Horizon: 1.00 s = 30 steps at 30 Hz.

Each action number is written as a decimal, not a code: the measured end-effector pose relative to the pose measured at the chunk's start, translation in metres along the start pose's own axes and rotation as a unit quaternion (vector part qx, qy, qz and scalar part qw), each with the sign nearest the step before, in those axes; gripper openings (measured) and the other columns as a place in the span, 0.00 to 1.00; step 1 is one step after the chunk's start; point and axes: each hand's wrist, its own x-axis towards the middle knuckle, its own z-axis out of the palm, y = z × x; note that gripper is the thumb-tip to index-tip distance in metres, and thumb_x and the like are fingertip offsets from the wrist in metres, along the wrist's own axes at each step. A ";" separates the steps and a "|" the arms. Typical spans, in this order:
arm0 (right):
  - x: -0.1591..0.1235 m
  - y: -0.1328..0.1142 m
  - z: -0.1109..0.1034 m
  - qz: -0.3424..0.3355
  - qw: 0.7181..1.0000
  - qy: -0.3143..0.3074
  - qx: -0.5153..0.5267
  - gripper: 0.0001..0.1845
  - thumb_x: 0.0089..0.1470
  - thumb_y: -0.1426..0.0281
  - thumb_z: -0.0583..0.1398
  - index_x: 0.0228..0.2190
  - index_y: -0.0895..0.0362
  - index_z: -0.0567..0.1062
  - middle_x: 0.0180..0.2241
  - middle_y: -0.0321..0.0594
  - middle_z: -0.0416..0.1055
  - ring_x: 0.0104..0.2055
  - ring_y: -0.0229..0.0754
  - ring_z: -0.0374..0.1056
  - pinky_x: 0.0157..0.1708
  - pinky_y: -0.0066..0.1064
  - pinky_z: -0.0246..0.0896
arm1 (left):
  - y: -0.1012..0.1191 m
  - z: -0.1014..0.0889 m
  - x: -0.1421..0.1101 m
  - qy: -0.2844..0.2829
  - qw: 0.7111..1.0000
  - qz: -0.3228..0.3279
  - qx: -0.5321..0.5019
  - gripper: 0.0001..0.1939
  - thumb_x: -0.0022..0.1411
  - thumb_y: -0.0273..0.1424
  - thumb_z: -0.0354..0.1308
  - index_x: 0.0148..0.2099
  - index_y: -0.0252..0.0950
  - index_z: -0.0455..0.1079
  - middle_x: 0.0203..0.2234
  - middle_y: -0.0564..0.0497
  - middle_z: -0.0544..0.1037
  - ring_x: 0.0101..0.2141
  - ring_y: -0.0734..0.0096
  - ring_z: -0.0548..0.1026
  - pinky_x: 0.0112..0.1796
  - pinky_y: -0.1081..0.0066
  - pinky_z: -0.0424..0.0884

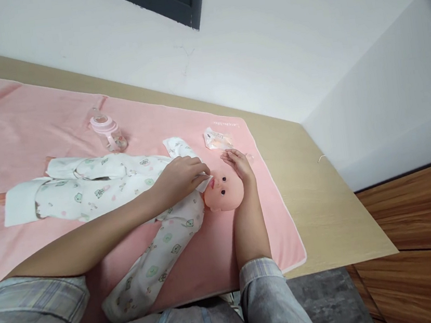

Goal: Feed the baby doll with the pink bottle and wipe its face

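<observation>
A baby doll (225, 194) in a white patterned sleepsuit (97, 189) lies on its back, its head to the right. My left hand (184, 176) is closed on a white tissue (204, 184) just by the doll's mouth and chin, its fingertips pinched together. Against the top of the doll's head lies my right hand (238, 163), fingers stretched out and holding nothing. The near sleeve of the sleepsuit reaches toward my body. Part of the doll's chest is hidden under my left forearm.
A pink blanket (282, 226) covers much of the wooden table (323, 206). Beyond the doll's legs stands a pink baby bottle (109, 132) with handles. A small clear plastic packet (217, 139) lies beyond my right hand. White walls border the table's far side.
</observation>
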 end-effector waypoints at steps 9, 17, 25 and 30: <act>0.000 -0.001 0.001 0.004 1.000 -0.002 0.000 0.10 0.49 0.65 0.64 0.35 0.55 0.73 0.33 0.36 0.75 0.45 0.37 0.72 0.56 0.35 0.64 | 0.004 0.000 0.001 0.004 1.000 -0.020 -0.004 0.14 0.68 0.29 0.46 0.41 0.36 0.74 0.38 0.48 0.78 0.36 0.63 0.75 0.38 0.65 0.65; -0.004 -0.003 0.002 -0.014 1.000 -0.012 0.004 0.11 0.48 0.65 0.66 0.34 0.54 0.73 0.35 0.36 0.74 0.43 0.36 0.73 0.56 0.35 0.66 | 0.006 -0.011 0.001 0.024 0.987 -0.028 -0.155 0.09 0.65 0.31 0.54 0.39 0.36 0.75 0.36 0.50 0.78 0.38 0.67 0.75 0.38 0.71 0.66; -0.002 0.002 -0.001 -0.023 0.999 -0.021 0.020 0.12 0.48 0.65 0.66 0.34 0.55 0.73 0.34 0.35 0.74 0.40 0.34 0.73 0.55 0.33 0.65 | 0.010 -0.010 -0.001 -0.016 0.984 -0.016 -0.176 0.08 0.64 0.31 0.57 0.40 0.37 0.78 0.34 0.51 0.77 0.35 0.69 0.74 0.36 0.73 0.66; 0.000 0.004 -0.002 -0.021 0.999 -0.021 0.017 0.12 0.48 0.64 0.66 0.35 0.55 0.73 0.34 0.35 0.75 0.41 0.35 0.73 0.55 0.34 0.65 | 0.011 -0.007 -0.002 -0.010 0.984 0.000 -0.180 0.09 0.64 0.30 0.56 0.39 0.36 0.78 0.34 0.51 0.77 0.34 0.69 0.75 0.35 0.73 0.65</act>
